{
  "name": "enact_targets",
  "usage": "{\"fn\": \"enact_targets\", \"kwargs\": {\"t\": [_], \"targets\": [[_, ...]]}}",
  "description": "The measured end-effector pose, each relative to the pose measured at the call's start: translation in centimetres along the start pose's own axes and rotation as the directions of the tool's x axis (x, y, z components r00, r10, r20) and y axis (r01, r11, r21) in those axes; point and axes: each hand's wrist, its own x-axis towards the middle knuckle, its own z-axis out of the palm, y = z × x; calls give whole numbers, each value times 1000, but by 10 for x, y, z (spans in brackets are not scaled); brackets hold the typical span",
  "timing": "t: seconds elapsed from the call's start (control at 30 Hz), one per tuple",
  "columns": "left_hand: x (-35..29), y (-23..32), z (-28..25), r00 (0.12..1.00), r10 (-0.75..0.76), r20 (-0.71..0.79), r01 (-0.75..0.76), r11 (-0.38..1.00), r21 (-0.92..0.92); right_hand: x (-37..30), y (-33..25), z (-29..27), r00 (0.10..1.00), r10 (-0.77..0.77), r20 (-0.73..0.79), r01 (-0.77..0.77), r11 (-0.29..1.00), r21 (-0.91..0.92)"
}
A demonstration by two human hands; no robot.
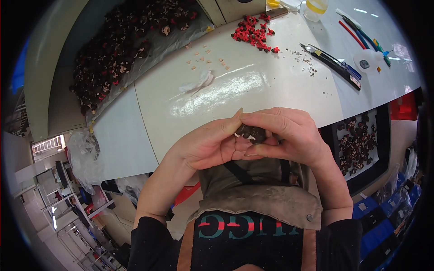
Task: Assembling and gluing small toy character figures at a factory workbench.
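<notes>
A small dark brown moulded piece (252, 133) with a curved white trim sits between my two hands, just in front of my apron at the near edge of the table. My left hand (209, 143) cups it from the left, thumb stretched along its upper side. From the right, my right hand (291, 132) closes over it with bent fingers, the thumb below. My fingers hide part of the piece. Beyond my hands, a crumpled white tissue (197, 82) and several pale pink bits (208, 62) lie on the white table (253, 90).
At the far left, a large box (38, 79) holds many dark brown pieces. A pile of small red-and-black parts (256, 34) lies at the back. A utility knife (332, 65), pliers (357, 32) and a clear jar (315, 10) are at right. Below, a black tray (384, 158) contains more pieces.
</notes>
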Motion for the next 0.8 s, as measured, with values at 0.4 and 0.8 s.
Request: {"fn": "enact_targets", "kwargs": {"t": [0.4, 0.8], "targets": [[-7, -6, 0, 991, 113, 77, -101, 983, -154, 20, -3, -1, 996, -92, 13, 92, 995, 26], [-22, -23, -19, 937, 313, 157, -237, 897, -373, 43, -7, 21, 993, -103, 50, 105, 994, -30]]}}
